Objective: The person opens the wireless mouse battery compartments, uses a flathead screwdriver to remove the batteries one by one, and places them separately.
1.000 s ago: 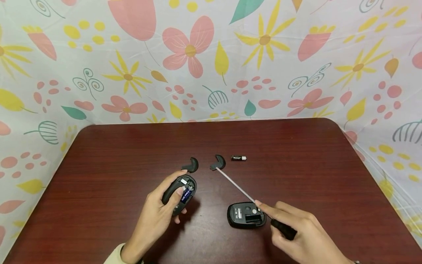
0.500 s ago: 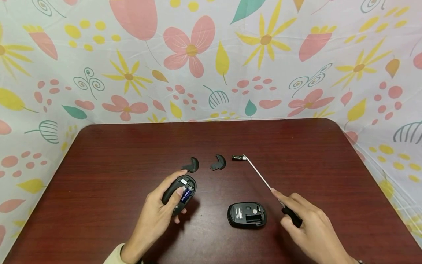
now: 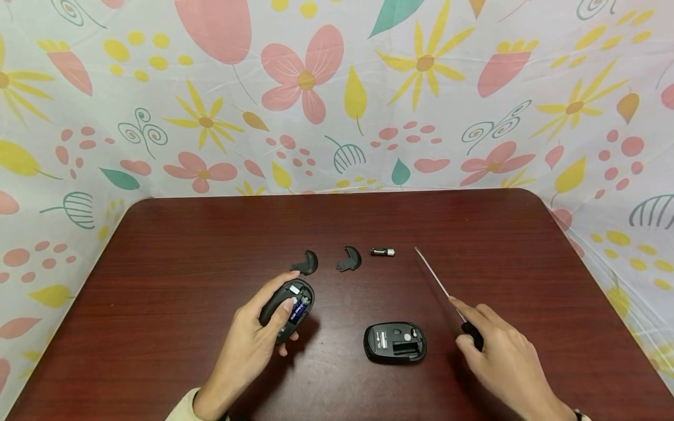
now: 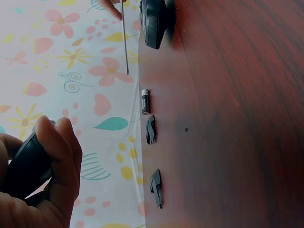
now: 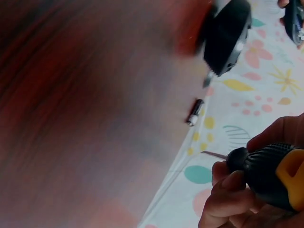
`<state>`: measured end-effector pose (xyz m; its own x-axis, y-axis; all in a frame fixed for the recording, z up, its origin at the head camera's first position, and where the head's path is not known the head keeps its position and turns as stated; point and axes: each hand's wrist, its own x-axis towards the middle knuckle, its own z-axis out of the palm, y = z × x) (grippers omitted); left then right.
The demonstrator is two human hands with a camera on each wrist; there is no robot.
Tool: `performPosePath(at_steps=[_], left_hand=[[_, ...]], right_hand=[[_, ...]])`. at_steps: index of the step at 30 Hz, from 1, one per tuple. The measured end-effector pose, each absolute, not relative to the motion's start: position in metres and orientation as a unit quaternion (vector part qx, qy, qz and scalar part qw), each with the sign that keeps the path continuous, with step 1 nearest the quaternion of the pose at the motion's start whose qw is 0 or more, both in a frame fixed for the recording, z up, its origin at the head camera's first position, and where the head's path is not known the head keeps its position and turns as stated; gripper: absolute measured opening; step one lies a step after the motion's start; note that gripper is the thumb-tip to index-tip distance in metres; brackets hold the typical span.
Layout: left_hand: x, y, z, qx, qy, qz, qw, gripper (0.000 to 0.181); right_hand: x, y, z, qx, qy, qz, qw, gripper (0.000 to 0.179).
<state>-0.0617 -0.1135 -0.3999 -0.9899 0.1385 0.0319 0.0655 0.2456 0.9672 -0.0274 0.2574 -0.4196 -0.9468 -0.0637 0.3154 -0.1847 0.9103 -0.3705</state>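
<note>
My left hand point(image 3: 258, 327) grips a black computer mouse point(image 3: 271, 304), its underside turned up with the thumb across it. A blue battery point(image 3: 299, 310) sits in its uncovered compartment. In my right hand point(image 3: 505, 356) is a screwdriver point(image 5: 270, 175) with a black and yellow handle. Its long thin shaft point(image 3: 434, 275) points forward and left, above the table and apart from other things. Between the hands a second mouse point(image 3: 387, 339) lies underside up on the table, its battery compartment uncovered and without a battery.
Two dark curved battery covers, a left cover point(image 3: 310, 263) and a right cover point(image 3: 351, 259), lie beyond the mice. Beside them is a small black and silver battery point(image 3: 382, 252). A tiny dark piece point(image 4: 186, 129) lies on the brown table point(image 3: 210, 251). Patterned cloth point(image 3: 337, 117) surrounds the table.
My right hand has moved rightward with the screwdriver, its tip passing from over the right cover past the loose battery. My left hand and its mouse have stayed put.
</note>
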Motion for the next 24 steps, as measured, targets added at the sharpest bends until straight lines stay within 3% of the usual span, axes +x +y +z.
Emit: performPosePath(at_steps=[6,24], left_hand=[[-0.061,-0.114,-0.400,0.064,0.791,0.608,0.026,0.039],[-0.060,-0.114,-0.400,0.059,0.792,0.606,0.030,0.039]], right_hand=[[-0.032,0.262,-0.426,0.043,-0.972,0.185,0.136,0.056],[-0.048,0.275,-0.436,0.008,-0.988,0.154,0.025,0.058]])
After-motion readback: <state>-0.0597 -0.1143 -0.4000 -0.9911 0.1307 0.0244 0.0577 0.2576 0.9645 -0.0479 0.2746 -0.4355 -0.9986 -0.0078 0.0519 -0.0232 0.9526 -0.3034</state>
